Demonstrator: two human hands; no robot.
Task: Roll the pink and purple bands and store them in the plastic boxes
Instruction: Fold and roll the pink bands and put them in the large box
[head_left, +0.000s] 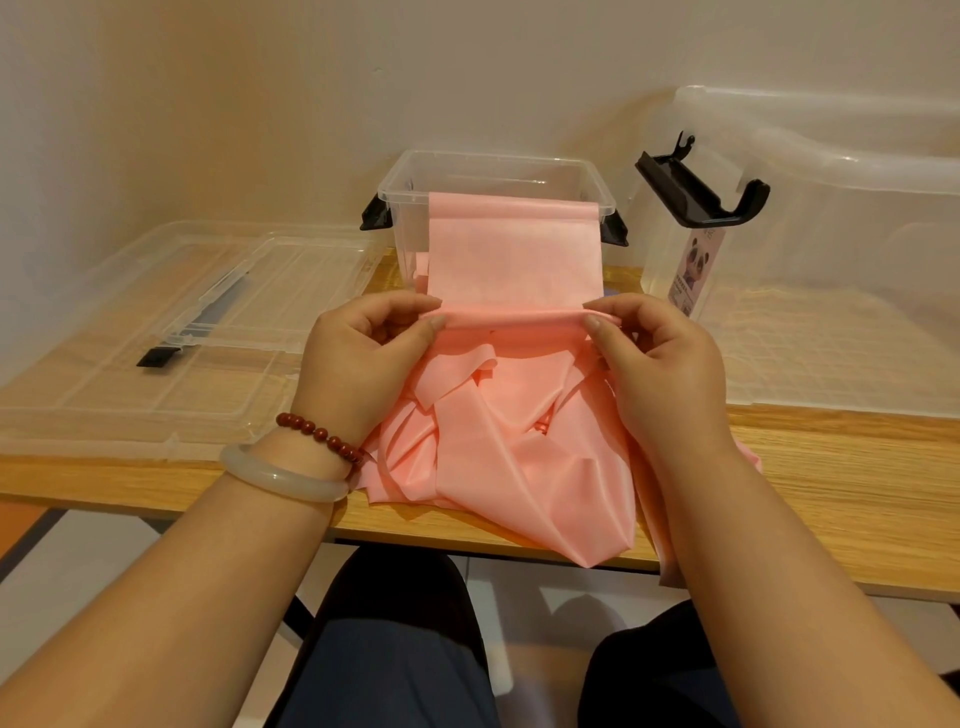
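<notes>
1. Left hand (363, 358): I log its fingers (410, 304) and thumb curled, pinching the left end of a narrow fold in the pink band (511, 254).
2. Right hand (665, 364): its fingers and thumb pinch the right end of the same fold.
3. Pink band: the far part is draped over the near rim of the small clear box (400, 179), far centre. The rest lies heaped on the worktop (841, 467) beneath my hands and spills over the near edge.
4. Large clear box (831, 234): far right, black latch (696, 192) at its left end.
5. Clear lids (156, 322): flat on the worktop, left.
6. Left wrist: red bead bracelet (319, 431), pale bangle (280, 475).
</notes>
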